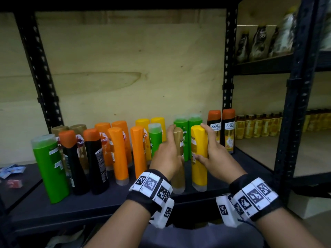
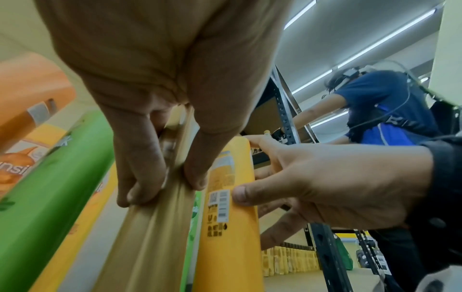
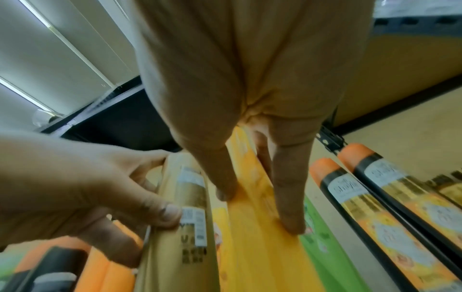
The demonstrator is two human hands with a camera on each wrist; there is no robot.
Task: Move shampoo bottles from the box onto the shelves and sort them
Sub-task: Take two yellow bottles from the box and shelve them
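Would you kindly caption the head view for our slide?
Left hand grips a gold bottle, right hand a yellow bottle, on the shelf.

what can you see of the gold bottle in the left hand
The gold bottle is a tall, slim, glossy plastic shampoo bottle with ridged sides and a matching gold cap end on top. It stands about upright near the front edge of the dark shelf, beside the yellow bottle. The left hand grips its upper half, thumb pressing a white barcode label with dark print below. Whether its base rests on the shelf is unclear.
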